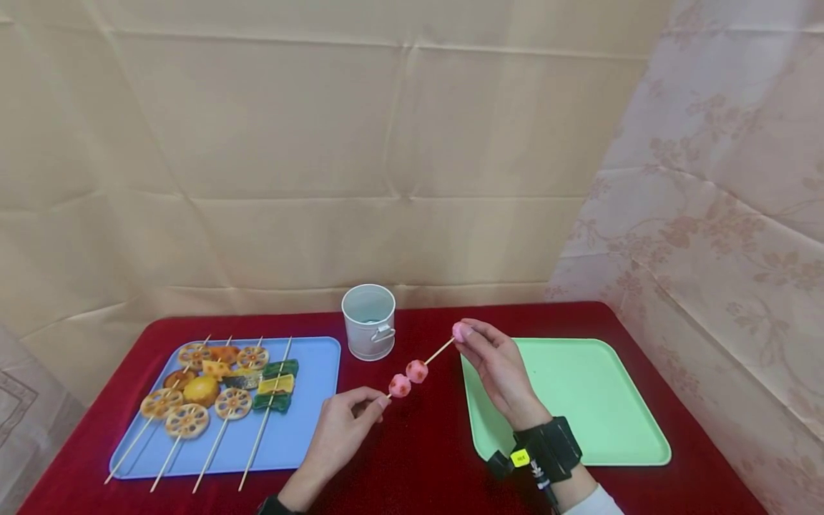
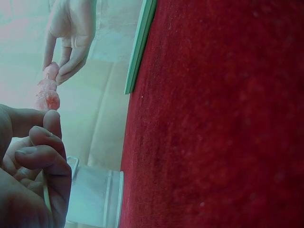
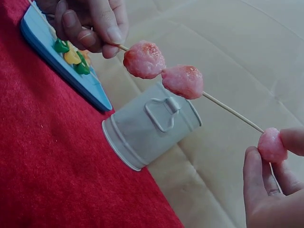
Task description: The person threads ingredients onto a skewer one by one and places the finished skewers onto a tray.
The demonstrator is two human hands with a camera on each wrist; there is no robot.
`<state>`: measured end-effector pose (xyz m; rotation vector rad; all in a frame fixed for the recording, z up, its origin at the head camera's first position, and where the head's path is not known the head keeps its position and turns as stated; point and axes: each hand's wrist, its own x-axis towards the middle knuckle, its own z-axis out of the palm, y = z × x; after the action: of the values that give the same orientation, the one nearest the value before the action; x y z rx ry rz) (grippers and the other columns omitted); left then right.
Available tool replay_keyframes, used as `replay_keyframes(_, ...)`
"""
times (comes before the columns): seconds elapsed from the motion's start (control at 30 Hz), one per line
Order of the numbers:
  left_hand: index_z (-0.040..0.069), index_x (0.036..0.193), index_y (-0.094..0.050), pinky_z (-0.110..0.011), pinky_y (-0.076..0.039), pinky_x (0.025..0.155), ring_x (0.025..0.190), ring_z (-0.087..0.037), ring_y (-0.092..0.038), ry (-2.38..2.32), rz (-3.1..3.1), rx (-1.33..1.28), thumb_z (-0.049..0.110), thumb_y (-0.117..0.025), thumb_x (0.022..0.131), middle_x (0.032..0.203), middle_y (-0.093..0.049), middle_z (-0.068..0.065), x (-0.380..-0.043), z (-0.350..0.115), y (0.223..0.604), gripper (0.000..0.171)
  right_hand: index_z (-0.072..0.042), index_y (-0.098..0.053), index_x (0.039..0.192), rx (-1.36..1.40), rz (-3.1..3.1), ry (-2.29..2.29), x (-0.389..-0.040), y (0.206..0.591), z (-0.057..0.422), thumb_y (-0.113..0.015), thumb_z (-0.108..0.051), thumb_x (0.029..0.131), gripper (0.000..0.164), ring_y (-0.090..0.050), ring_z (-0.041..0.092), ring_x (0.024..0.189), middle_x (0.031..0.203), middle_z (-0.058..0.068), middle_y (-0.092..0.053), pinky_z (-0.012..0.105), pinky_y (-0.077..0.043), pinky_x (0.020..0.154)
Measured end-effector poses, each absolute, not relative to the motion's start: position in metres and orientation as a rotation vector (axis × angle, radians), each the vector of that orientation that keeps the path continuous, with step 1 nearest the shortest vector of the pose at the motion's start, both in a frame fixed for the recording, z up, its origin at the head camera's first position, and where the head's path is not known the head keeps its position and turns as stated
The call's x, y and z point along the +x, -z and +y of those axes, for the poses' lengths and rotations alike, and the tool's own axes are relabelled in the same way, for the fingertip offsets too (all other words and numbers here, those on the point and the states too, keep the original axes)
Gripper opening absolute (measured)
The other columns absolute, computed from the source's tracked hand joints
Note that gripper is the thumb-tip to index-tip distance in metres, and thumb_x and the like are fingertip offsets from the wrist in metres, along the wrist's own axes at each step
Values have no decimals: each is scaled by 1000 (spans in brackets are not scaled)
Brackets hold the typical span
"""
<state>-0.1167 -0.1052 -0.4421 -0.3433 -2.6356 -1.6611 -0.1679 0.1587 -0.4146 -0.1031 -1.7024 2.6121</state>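
Between both hands a bamboo skewer (image 3: 232,112) slants over the table, with two pink browned meatballs (image 1: 408,378) threaded side by side on it. My left hand (image 1: 347,422) pinches the stick just below them. A third pink meatball (image 3: 272,145) sits at the skewer's far end, between the thumb and fingers of my right hand (image 1: 494,368). In the right wrist view a thin pale line shows beneath this ball; whether it is the skewer's tip I cannot tell. The left wrist view shows the balls almost in line, beyond my left fingers (image 2: 40,152).
At the left, a blue tray (image 1: 315,429) bears several skewers of lotus root and vegetables (image 1: 187,420). A white metal bucket (image 1: 369,325) stands behind the hands. The green tray (image 1: 592,400) lies at the right, partly under my right wrist. Red cloth (image 1: 418,465) covers the table.
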Motion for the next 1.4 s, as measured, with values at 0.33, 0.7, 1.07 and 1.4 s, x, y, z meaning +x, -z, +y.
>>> replay_keyframes(0.33, 8, 95, -78, -24, -44, 57, 63, -7, -55, 1611, -2645, -367, 11, -70, 98, 71, -64, 7, -117, -106, 443, 10, 7, -55, 136, -82, -1859, -2510, -165, 412, 160, -71, -13, 99, 45, -68, 21, 111, 116, 10, -70, 31, -52, 100)
replay_keyframes(0.7, 10, 95, -78, -24, -44, 57, 63, -8, -55, 1606, -2671, -331, 10, -70, 98, 71, -64, 7, -117, -106, 442, 9, 6, -59, 133, -101, -1932, -2465, -161, 411, 157, -75, -14, 97, 44, -68, 23, 112, 117, 14, -69, 31, -52, 99)
replay_keyframes(1.07, 10, 96, -78, -24, -44, 57, 64, -8, -55, 1616, -2671, -340, 12, -70, 98, 71, -64, 7, -117, -107, 442, 9, 3, -60, 132, -112, -1981, -2449, -159, 412, 153, -74, -16, 97, 42, -67, 23, 111, 119, 15, -69, 30, -53, 98)
replay_keyframes(1.4, 10, 98, -78, -24, -45, 58, 66, -9, -56, 1633, -2681, -347, 13, -69, 99, 73, -65, 6, -117, -107, 442, 9, 1, -62, 131, -118, -2037, -2440, -156, 414, 148, -78, -21, 94, 46, -66, 26, 112, 120, 15, -70, 32, -53, 99)
